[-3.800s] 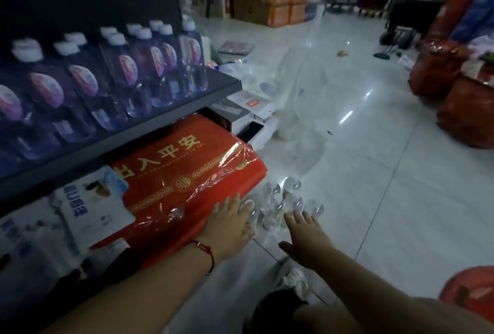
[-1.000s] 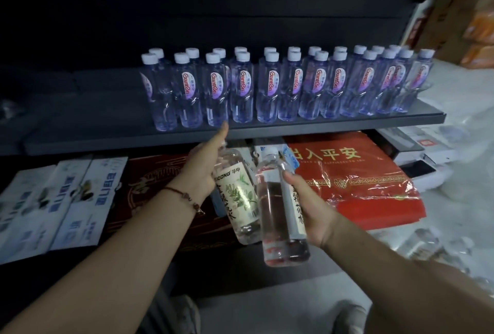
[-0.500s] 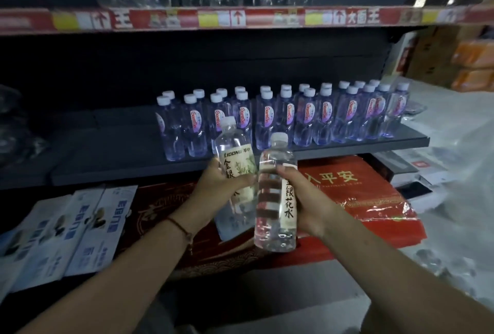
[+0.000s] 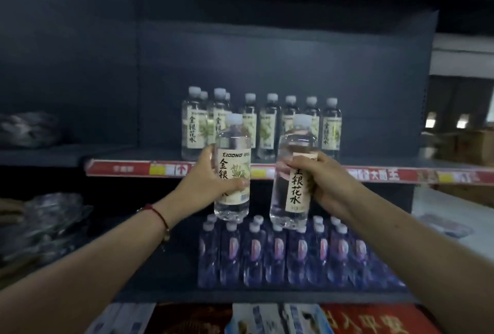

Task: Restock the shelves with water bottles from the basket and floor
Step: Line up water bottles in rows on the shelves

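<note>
My left hand grips a clear water bottle with a pale green label, held upright. My right hand grips a second clear bottle of the same kind, also upright. Both are raised in front of the upper shelf with its red price strip. On that shelf stands a row of several matching green-label bottles, just behind the two I hold. Some of that row is hidden behind the held bottles.
The lower shelf carries several blue-tinted bottles with white caps. Dark wrapped packs lie at the left on both levels. Red and white packages sit beneath. The upper shelf's left part is bare.
Both hands have lifted the two bottles from the lower shelf's height up to the upper shelf. My view has tilted upward, so the floor is out of sight.
</note>
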Tool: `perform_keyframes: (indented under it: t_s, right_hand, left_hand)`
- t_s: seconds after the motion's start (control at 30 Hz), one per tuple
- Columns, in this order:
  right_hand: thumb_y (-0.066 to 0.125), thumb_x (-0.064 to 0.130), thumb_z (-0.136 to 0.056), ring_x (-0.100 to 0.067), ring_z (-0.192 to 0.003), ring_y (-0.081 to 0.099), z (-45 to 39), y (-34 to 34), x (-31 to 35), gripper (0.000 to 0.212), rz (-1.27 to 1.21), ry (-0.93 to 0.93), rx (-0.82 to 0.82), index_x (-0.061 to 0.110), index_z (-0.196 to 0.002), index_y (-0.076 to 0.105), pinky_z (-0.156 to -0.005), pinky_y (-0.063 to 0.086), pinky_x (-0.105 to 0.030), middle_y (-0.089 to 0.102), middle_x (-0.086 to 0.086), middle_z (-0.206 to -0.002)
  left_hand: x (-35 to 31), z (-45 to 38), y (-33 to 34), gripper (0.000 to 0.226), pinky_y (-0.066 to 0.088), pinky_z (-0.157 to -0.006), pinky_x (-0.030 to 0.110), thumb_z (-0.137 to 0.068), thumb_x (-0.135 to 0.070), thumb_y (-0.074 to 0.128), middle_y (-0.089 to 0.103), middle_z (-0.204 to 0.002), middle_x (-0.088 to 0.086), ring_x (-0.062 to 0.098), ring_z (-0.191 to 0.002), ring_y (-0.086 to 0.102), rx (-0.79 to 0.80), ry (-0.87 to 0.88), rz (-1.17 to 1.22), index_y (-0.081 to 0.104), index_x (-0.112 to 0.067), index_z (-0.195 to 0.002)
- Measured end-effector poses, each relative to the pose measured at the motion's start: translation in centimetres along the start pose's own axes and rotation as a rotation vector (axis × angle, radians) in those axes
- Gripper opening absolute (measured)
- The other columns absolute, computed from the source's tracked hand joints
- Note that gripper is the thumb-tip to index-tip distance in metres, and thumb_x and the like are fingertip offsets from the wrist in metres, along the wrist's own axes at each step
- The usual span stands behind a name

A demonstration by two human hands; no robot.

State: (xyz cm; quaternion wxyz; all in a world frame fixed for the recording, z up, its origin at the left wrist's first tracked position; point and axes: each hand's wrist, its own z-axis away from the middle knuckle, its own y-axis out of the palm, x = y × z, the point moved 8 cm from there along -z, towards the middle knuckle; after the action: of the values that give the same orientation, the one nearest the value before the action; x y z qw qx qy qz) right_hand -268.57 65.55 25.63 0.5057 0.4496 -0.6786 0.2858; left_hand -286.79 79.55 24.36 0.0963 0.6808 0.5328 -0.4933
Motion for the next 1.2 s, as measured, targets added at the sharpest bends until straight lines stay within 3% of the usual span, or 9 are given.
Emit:
perform_keyframes:
  t_s: [0.07,0.2,0.37,0.5,0.6,0.77,0.87,0.93,1.2]
  right_hand:
    - [0.075,0.014,-0.081,-0.023,-0.083,0.069,-2.3,1.2,2.1,0.026,-0.013,-0.035,0.021,0.012,-0.105,0.067,-0.075,0.056,-0.036,0.073,-0.009,-0.092]
    - [0.08,0.025,-0.077,-0.017,-0.071,0.073,-6.9,3.3,4.0,0.044,0.007,-0.03,0.001,0.012,-0.115,0.063,-0.064,0.055,-0.033,0.075,-0.002,-0.083]
    - [0.087,0.032,-0.07,-0.024,-0.078,0.075,-11.8,5.7,4.0,0.076,0.064,-0.068,-0.079,0.014,-0.133,0.048,-0.067,0.06,-0.041,0.077,-0.008,-0.089]
    - [0.087,0.03,-0.072,-0.023,-0.074,0.074,-15.2,6.4,3.3,0.052,0.052,-0.113,-0.148,0.017,-0.112,0.056,-0.059,0.057,-0.033,0.076,-0.012,-0.091]
    - [0.087,0.033,-0.071,-0.026,-0.081,0.073,-17.4,6.5,2.2,0.04,0.092,-0.124,-0.187,0.023,-0.09,0.054,-0.069,0.059,-0.038,0.076,-0.01,-0.092]
    - [0.083,0.039,-0.074,-0.022,-0.076,0.075,-19.6,7.1,1.1,0.045,0.21,-0.169,-0.125,0.016,-0.106,0.062,-0.063,0.061,-0.036,0.077,-0.005,-0.091]
    - [0.077,0.038,-0.08,-0.025,-0.089,0.074,-20.3,6.8,-0.4,0.045,0.251,-0.138,-0.055,0.012,-0.112,0.06,-0.076,0.061,-0.042,0.075,-0.007,-0.1]
    - [0.073,0.036,-0.085,-0.02,-0.091,0.072,-20.1,6.5,-1.1,0.042,0.215,-0.12,0.001,0.011,-0.115,0.058,-0.074,0.058,-0.035,0.073,-0.004,-0.104]
    - [0.08,0.035,-0.08,-0.02,-0.095,0.07,-18.8,5.7,-2.9,0.039,0.425,-0.178,0.03,0.019,-0.109,0.058,-0.09,0.056,-0.04,0.071,-0.001,-0.105]
  left_hand:
    - [-0.3,-1.7,-2.1,0.114,0.059,-0.089,0.031,-0.06,-0.059,0.089,0.065,-0.128,-0.01,0.008,-0.107,0.069,-0.044,0.012,-0.035,0.024,-0.036,-0.15]
    - [-0.4,-4.1,-3.9,0.094,0.055,-0.065,0.014,-0.073,-0.049,0.085,0.067,-0.114,-0.013,0.002,-0.09,0.071,-0.055,0.041,-0.125,0.03,-0.03,-0.147]
    - [2.1,-5.9,-3.9,0.103,0.061,-0.076,0.025,-0.069,-0.044,0.09,0.069,-0.115,-0.013,0.001,-0.092,0.072,-0.015,0.036,-0.184,0.026,-0.037,-0.15]
    - [3.8,-7.4,-3.7,0.1,0.06,-0.088,0.033,-0.07,-0.043,0.09,0.071,-0.114,-0.015,0.0,-0.095,0.071,-0.001,0.038,-0.169,0.029,-0.037,-0.148]
    - [4.7,-8.2,-3.7,0.095,0.06,-0.081,0.026,-0.072,-0.046,0.088,0.071,-0.11,-0.017,-0.003,-0.089,0.071,-0.023,0.031,-0.203,0.03,-0.034,-0.147]
    - [5.5,-9.0,-3.8,0.094,0.059,-0.069,0.023,-0.069,-0.056,0.085,0.071,-0.105,-0.017,-0.001,-0.084,0.07,-0.041,0.044,-0.355,0.029,-0.038,-0.143]
    - [5.1,-8.8,-3.7,0.09,0.054,-0.064,0.017,-0.07,-0.058,0.083,0.069,-0.107,-0.018,0.0,-0.087,0.068,-0.036,0.062,-0.431,0.03,-0.041,-0.141]
    - [5.1,-8.6,-3.8,0.087,0.053,-0.064,0.014,-0.07,-0.057,0.083,0.069,-0.106,-0.018,-0.001,-0.087,0.067,-0.026,0.069,-0.453,0.031,-0.043,-0.138]
    - [5.2,-8.9,-4.4,0.085,0.059,-0.069,0.026,-0.069,-0.063,0.081,0.07,-0.101,-0.02,-0.003,-0.081,0.068,-0.078,0.043,-0.421,0.034,-0.042,-0.136]
